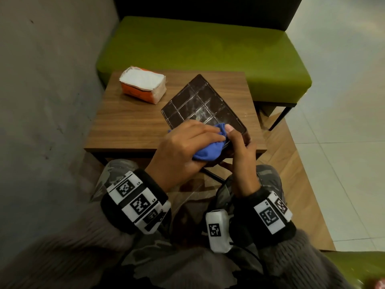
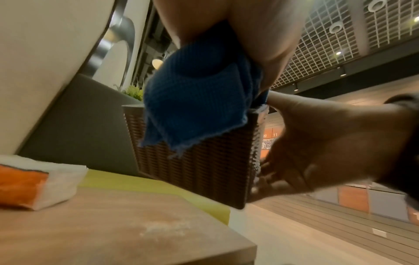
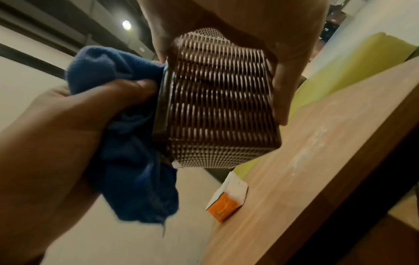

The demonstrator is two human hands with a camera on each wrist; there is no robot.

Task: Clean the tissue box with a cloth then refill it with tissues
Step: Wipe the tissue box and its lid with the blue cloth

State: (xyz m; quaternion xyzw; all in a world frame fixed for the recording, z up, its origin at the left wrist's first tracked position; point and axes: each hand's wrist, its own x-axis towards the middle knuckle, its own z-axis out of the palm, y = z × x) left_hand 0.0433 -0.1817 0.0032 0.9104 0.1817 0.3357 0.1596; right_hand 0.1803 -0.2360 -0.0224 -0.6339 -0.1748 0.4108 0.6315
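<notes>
A dark brown woven tissue box (image 1: 200,105) is tilted over the near right corner of the wooden table (image 1: 129,122), its flat gridded face up and streaked with white dust. My left hand (image 1: 185,144) grips a bunched blue cloth (image 1: 208,152) and presses it on the box's near edge. The right hand (image 1: 240,149) clasps the box's near right corner, thumb on top. In the left wrist view the cloth (image 2: 195,100) hangs over the woven side (image 2: 199,170). The right wrist view shows fingers (image 3: 290,71) curled round the box (image 3: 217,107). An orange and white tissue pack (image 1: 143,84) lies at the table's far left.
A green bench (image 1: 208,49) stands right behind the table. A grey wall (image 1: 41,80) runs along the left, and a tiled floor (image 1: 343,122) spreads to the right. White dust (image 2: 163,227) speckles the tabletop near the front edge.
</notes>
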